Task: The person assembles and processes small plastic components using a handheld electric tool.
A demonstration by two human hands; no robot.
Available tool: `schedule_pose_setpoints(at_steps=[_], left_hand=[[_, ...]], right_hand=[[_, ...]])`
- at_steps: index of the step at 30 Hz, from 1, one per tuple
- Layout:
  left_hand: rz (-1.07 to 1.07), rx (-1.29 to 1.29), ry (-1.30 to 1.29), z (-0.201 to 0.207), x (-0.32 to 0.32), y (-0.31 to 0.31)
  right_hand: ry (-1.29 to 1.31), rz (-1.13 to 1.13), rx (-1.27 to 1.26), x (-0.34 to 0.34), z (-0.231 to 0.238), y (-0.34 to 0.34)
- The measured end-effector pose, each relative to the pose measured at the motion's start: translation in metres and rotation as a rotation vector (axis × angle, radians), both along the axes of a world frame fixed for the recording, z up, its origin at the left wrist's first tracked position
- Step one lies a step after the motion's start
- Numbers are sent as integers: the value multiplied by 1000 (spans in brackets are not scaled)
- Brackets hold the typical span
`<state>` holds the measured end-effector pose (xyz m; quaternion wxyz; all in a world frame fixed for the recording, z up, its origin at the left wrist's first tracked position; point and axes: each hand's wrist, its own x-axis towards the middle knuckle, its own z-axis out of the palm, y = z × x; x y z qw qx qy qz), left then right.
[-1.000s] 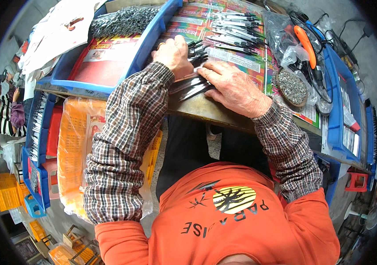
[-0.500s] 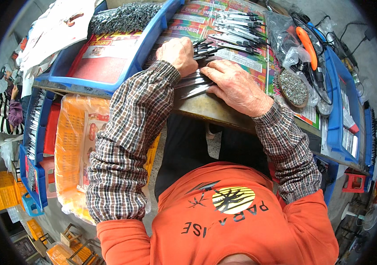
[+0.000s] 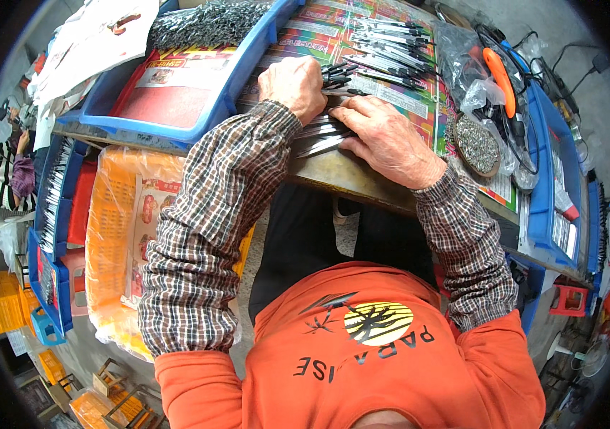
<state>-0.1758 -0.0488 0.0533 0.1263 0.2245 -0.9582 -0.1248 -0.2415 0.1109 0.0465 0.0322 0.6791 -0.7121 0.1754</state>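
Observation:
My left hand (image 3: pixel 294 89) is closed, knuckles up, at the far end of a small row of slim pens (image 3: pixel 319 136). Whatever its curled fingers grip is hidden beneath it. From the right, my right hand (image 3: pixel 389 140) has its thumb and fingers bent together over the pens' right ends. Those pens lie side by side near the table's front edge, with pale shiny barrels. Just beyond my hands is a cluster of black pen ends (image 3: pixel 336 74). Farther off, a spread of black-and-white pens (image 3: pixel 392 51) rests on colourful printed sheets (image 3: pixel 303 47).
A blue tray (image 3: pixel 230 86) holding many dark slim parts stands at left. To the right are a bowl of small metal pieces (image 3: pixel 478 143), an orange-handled tool (image 3: pixel 495 75) with cables, and another blue tray (image 3: pixel 549 179). An orange basket (image 3: pixel 108 214) sits below the table's left side.
My left hand has shifted slightly right and tipped over the pens' far ends. The right hand stays almost in place; the whole view has moved a little.

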Motion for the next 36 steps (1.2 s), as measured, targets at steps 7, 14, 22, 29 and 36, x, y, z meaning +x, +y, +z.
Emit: schedule_pose_setpoints(at_steps=[7,14,22,29,36], left_hand=[[56,-36,137,-7,6,-5],[-198,136,630,13,55,23],[8,551,382,-5,197,14],[550,507,327,-101,307,-86],[936,178,-97,-240,339,-162]], right_hand=[[-15,13,-12,0,1,-2],[-81,-120,193,1,8,-3],[13,-21,38,6,9,-6],[50,-63,82,20,14,-17],[46,-97,148,21,16,-20]])
